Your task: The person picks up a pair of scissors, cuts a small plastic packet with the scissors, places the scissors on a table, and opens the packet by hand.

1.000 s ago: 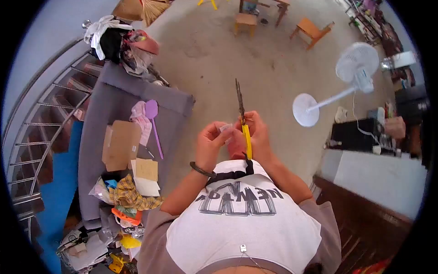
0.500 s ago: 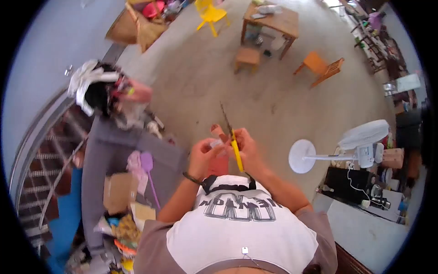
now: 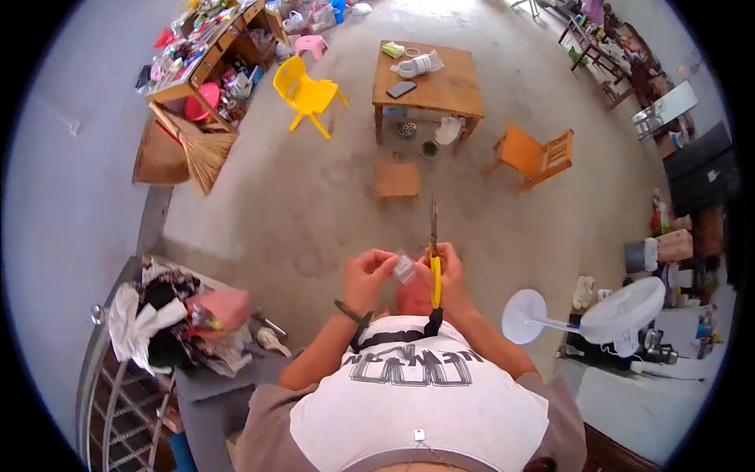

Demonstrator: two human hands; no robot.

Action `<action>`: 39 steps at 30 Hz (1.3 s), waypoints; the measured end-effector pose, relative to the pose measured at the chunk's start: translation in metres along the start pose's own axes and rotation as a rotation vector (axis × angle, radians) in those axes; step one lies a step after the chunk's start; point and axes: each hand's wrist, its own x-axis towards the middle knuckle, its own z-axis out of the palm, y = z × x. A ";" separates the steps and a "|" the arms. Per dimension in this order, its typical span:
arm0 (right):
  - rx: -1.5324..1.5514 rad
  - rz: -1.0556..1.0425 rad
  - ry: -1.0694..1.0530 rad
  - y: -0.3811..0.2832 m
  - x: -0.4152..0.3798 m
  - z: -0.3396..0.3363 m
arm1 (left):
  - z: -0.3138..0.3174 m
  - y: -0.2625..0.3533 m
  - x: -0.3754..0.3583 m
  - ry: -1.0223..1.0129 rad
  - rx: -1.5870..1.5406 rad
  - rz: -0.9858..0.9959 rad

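Observation:
Between the fingertips of my left hand (image 3: 368, 275), a small clear plastic packet (image 3: 404, 270) with whitish marking is pinched. My right hand (image 3: 447, 271) grips yellow-handled scissors (image 3: 436, 279), seen nearly edge-on, their dark narrow blades pointing away from me. The right fingertips are right at the packet's near edge. Both hands are close together in front of my white shirt, above the floor. What lies inside the packet is too small to make out.
Ahead stand a wooden table (image 3: 464, 86), a low stool (image 3: 397, 180), an orange-brown chair (image 3: 531, 156) and a yellow chair (image 3: 308, 93). A white fan (image 3: 621, 315) is at right. Piled clothes (image 3: 169, 322) lie at left, near a metal railing (image 3: 106, 377). A broom (image 3: 200, 153) leans farther back.
The view has tilted up and turned, showing more of the room ahead. The scissors now point straighter ahead, and the packet is held more upright and shows more plainly between the hands.

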 end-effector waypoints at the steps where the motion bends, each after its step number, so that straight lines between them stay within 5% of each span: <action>1: 0.007 0.003 0.002 0.006 0.027 0.005 | -0.009 -0.001 0.026 0.008 0.007 0.009; 9: -0.110 0.052 -0.128 0.016 0.253 0.046 | -0.086 0.050 0.186 0.370 -0.143 -0.048; 15: -0.026 0.140 -0.029 0.032 0.403 0.081 | -0.176 0.056 0.275 0.530 -0.171 -0.124; 19: -0.279 0.027 0.146 0.079 0.505 0.096 | -0.255 0.060 0.352 0.484 0.050 -0.211; 27: -0.176 0.262 0.490 0.108 0.661 0.155 | -0.374 0.138 0.572 0.321 0.148 -0.270; 32: -0.094 0.285 0.742 0.111 0.717 0.162 | -0.367 0.193 0.715 0.027 0.255 -0.236; 39: -0.230 0.219 1.003 0.232 0.819 0.105 | -0.303 0.176 0.863 -0.287 0.406 -0.270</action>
